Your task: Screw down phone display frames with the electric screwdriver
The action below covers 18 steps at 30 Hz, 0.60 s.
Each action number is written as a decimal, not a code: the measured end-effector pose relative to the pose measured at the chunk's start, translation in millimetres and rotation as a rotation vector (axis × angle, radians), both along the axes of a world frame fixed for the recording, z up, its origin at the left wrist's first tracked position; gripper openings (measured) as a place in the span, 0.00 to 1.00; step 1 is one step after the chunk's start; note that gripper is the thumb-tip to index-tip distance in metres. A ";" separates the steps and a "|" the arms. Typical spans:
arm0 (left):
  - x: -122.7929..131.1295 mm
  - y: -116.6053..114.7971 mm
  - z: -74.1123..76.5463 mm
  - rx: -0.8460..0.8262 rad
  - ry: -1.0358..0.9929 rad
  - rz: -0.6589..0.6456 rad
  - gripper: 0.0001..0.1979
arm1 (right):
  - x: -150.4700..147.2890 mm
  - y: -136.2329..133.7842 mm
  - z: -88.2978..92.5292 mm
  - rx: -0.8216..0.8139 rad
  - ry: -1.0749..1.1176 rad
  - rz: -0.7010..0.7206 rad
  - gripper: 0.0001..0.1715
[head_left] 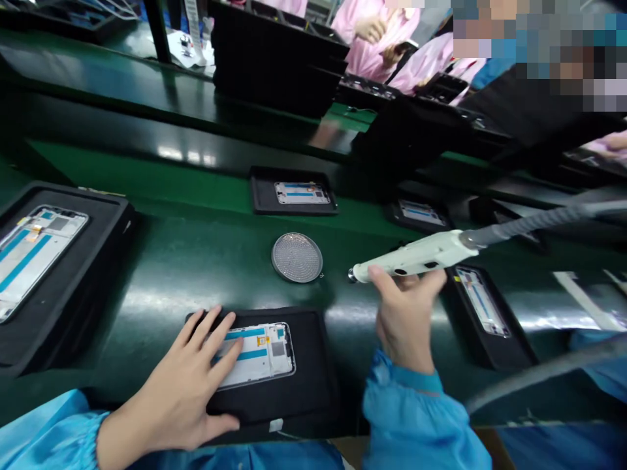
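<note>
L hand (pixel 171 385) lies palm down, open, fingers spread wide, tips resting on L edge of phone frame (pixel 257 356), no grip. Frame sits flat in black tray (pixel 313 395) on green belt (pixel 196 258), right in front of person. R forearm raised in blue sleeve (pixel 411 418); R hand (pixel 404 320) clenched round white electric screwdriver (pixel 411 256), thumb on top, tip pointing L, held above belt, just beside round mesh dish (pixel 296 257). Grey hose (pixel 531 224) runs off to R. More trays w/ frames lie on belt.
</note>
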<state>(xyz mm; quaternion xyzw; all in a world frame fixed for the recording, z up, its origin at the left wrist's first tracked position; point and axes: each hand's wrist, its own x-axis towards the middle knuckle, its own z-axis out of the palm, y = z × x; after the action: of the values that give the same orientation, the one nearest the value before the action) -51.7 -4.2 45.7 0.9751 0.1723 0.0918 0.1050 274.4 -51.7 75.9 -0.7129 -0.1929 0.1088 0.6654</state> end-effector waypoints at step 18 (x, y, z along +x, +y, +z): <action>49.2 -11.7 -40.0 0.244 -0.234 0.064 0.18 | 7.2 96.8 27.3 0.448 0.054 0.559 0.18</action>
<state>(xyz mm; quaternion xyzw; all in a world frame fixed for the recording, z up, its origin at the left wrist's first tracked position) -2.6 -15.9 5.7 0.9573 0.1775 0.2283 0.0023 281.6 45.1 103.2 -0.4659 -0.3819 0.2603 0.7545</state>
